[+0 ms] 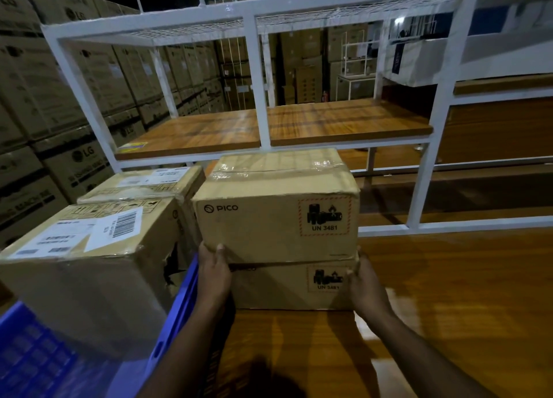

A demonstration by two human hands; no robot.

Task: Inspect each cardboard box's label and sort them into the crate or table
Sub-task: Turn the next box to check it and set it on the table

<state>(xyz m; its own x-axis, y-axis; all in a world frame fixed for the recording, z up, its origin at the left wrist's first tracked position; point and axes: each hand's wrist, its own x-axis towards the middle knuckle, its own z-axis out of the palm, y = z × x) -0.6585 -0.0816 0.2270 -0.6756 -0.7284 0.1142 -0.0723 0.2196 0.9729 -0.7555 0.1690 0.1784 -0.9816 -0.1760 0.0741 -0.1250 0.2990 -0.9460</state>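
A PICO cardboard box with a UN 3481 battery label sits on top of a second, similar box on the wooden table. My left hand grips the upper box's lower left corner, thumb on its front face. My right hand holds the right end of the stack, at the seam between the two boxes. To the left, a blue plastic crate holds a box with white barcode labels; behind it sits another labelled box.
A white metal rack with a wooden shelf stands directly behind the stacked boxes. Walls of stacked LG cartons fill the left side. The crate's right wall lies close to my left wrist. Bare table surface extends to the right.
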